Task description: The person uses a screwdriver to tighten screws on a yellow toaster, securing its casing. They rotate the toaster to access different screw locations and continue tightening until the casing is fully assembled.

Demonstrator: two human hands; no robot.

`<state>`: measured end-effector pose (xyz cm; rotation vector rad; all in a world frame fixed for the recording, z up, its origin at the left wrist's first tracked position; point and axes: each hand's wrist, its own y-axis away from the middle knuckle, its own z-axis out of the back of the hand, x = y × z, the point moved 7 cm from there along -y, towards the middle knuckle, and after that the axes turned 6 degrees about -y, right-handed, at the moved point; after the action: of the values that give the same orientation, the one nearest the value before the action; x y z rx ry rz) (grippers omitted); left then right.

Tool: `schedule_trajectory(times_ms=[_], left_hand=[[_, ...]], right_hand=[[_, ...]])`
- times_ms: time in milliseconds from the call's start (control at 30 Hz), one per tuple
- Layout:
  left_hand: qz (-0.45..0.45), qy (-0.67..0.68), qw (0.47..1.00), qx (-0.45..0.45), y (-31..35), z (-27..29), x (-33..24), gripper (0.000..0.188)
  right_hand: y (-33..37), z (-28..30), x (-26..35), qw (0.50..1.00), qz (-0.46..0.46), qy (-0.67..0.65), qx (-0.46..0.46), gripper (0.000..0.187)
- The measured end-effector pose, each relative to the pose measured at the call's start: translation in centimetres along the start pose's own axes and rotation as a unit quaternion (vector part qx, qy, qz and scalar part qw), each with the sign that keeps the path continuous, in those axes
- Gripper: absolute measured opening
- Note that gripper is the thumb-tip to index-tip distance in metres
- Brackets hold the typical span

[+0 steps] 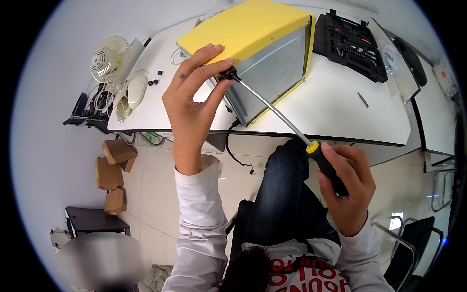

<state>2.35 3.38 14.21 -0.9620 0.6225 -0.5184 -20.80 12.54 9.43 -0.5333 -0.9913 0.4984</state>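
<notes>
A yellow box-shaped appliance [243, 29] with a grey metal panel [272, 68] is tipped up on the white table. My left hand [192, 104] is at its near left corner, thumb and fingers pinching a small black round foot [228, 73]. Against that foot rests the tip of a long screwdriver [272, 108]. Lower right, my right hand [349, 182] is wrapped round the screwdriver's black and yellow handle. Whether the foot touches the appliance is hard to see. A black power cord [228, 146] hangs from the appliance over the table edge.
Several small black round feet [154, 82] lie left on the table [350, 117], near a cream fan [110, 57] and tangled cables. At the right are an open black tool case [355, 46] and a small thin tool [363, 100]. Cardboard boxes [109, 173] stand on the floor.
</notes>
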Motion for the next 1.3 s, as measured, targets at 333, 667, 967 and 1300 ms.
schedule_trajectory(times_ms=[333, 667, 967, 1300], left_hand=[[0.004, -0.008, 1.000, 0.000, 0.1, -0.1, 0.0, 0.032], [0.002, -0.008, 1.000, 0.000, 0.1, 0.2, 0.0, 0.032], [0.002, -0.003, 1.000, -0.002, 0.2, -0.1, 0.1, 0.032], [0.004, -0.005, 1.000, -0.006, 0.1, -0.1, 0.0, 0.033]], right_hand=[[-0.5, 0.4, 1.3, 0.996, 0.025, 0.088, 0.022, 0.044], [-1.7, 1.8, 2.7, 0.992, -0.019, 0.124, 0.026, 0.042], [-2.2, 2.4, 2.3, 0.998, -0.052, 0.044, -0.003, 0.037], [-2.7, 3.9, 3.4, 0.988, -0.008, 0.153, 0.029, 0.050]])
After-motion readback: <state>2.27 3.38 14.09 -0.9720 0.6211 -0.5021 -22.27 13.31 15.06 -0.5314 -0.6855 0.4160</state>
